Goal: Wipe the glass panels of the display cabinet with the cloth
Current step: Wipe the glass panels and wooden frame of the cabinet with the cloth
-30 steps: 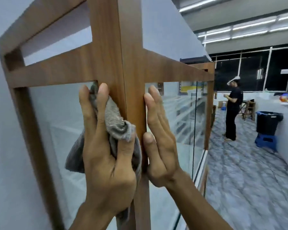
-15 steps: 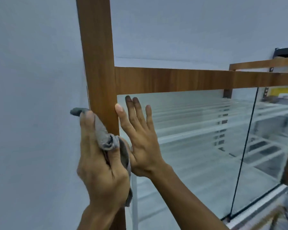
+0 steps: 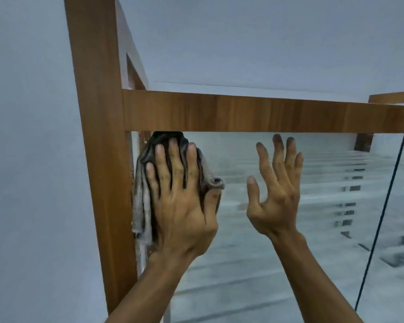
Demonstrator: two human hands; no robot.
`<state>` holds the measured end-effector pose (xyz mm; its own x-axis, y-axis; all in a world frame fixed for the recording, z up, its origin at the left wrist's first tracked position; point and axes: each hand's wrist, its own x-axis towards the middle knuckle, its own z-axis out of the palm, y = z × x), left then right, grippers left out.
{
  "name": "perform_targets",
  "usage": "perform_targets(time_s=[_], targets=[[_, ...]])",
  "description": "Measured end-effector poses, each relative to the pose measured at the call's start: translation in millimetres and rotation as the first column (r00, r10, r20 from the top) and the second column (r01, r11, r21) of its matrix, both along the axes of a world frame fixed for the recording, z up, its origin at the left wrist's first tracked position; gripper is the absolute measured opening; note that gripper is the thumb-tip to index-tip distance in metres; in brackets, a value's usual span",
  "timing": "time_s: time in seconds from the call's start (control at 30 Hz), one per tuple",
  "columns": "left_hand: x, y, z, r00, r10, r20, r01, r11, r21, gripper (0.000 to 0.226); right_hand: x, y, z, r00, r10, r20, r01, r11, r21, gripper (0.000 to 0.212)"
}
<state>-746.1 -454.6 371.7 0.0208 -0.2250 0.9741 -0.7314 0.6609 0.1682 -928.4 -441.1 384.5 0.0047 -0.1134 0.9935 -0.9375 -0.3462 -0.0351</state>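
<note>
The display cabinet has a brown wooden frame: an upright post [image 3: 98,145] at left and a horizontal rail [image 3: 254,115] across the top of the glass panel [image 3: 238,264]. My left hand [image 3: 180,199] presses a crumpled grey cloth [image 3: 141,206] flat against the glass in its top-left corner, just under the rail and beside the post. To its right, my right hand [image 3: 275,192] holds nothing, its fingers spread and its palm close to the glass; whether it touches I cannot tell.
A dark vertical seam [image 3: 380,217] separates this pane from another pane at the right. White shelves [image 3: 331,190] show blurred behind the glass. A pale wall [image 3: 33,159] lies left of the post and above the rail.
My left hand has carried the cloth from the post's left side around onto the front glass, top-left corner. My right hand has shifted right along the pane. The view has moved closer.
</note>
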Motion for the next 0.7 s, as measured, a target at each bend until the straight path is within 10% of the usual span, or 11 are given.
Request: perform_targets(time_s=[0.23, 0.37, 0.57, 0.7], targets=[[-23.1, -3.4, 7.2, 0.949, 0.263, -0.172, -0.255, 0.965, 0.065, 0.072, -30.5, -10.9, -3.0, 0.987, -0.018, -0.160, 0.021, 1.000, 0.017, 0.064], [-44.0, 1.6, 9.0, 0.980, 0.187, 0.063, -0.187, 0.982, -0.002, 0.077, -34.7, -12.0, -4.4, 0.981, -0.010, -0.195, 0.016, 0.999, 0.030, 0.066], [-26.1, -3.0, 18.9, 0.863, 0.403, -0.304, -0.372, 0.915, 0.157, 0.084, -33.7, -14.1, -6.1, 0.980, 0.016, -0.198, -0.004, 0.998, 0.061, 0.070], [-65.5, 6.3, 0.1, 0.937, 0.349, -0.004, -0.347, 0.932, 0.100, 0.084, -34.6, -13.7, -4.9, 0.981, 0.035, -0.190, -0.023, 0.998, 0.064, 0.068]])
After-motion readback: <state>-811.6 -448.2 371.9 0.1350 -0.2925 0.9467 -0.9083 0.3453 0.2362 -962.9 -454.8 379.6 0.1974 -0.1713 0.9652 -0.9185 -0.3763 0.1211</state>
